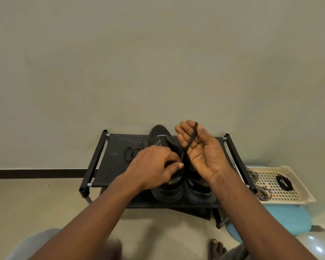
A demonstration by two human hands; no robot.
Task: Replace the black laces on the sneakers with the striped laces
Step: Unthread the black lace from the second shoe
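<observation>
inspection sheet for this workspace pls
surface: black rack, both sneakers on it
job's things: black lace runs from the sneakers up to the right hand; striped laces in tray
clutter: coiled lace on rack; lace bundle in tray
hands: left hand pinches black lace at a sneaker; right hand palm up, thumb holding it
cables: nothing seen
surroundings: wall, floor, blue stool under tray, bare foot
</observation>
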